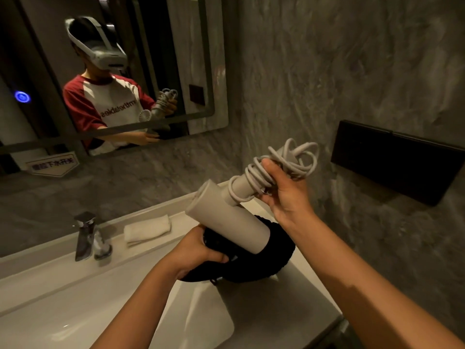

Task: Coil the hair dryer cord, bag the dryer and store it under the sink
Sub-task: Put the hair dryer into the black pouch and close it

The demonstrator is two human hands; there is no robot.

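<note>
A pale grey hair dryer (pixel 226 222) tilts over the counter, its barrel end dipping into the mouth of a black cloth bag (pixel 271 258). Its grey cord (pixel 289 159) is wound in loose loops around the handle and bunched above it. My right hand (pixel 284 192) grips the handle together with the coiled cord. My left hand (pixel 198 250) holds the bag's rim open at the left side. The dryer's nozzle end is hidden inside the bag.
A white sink basin (pixel 196 313) lies below my arms, with a chrome faucet (pixel 84 235) at the left. A folded white towel (pixel 147 229) rests on the counter behind. A black wall box (pixel 397 165) sticks out at the right. A mirror (pixel 113 71) hangs above.
</note>
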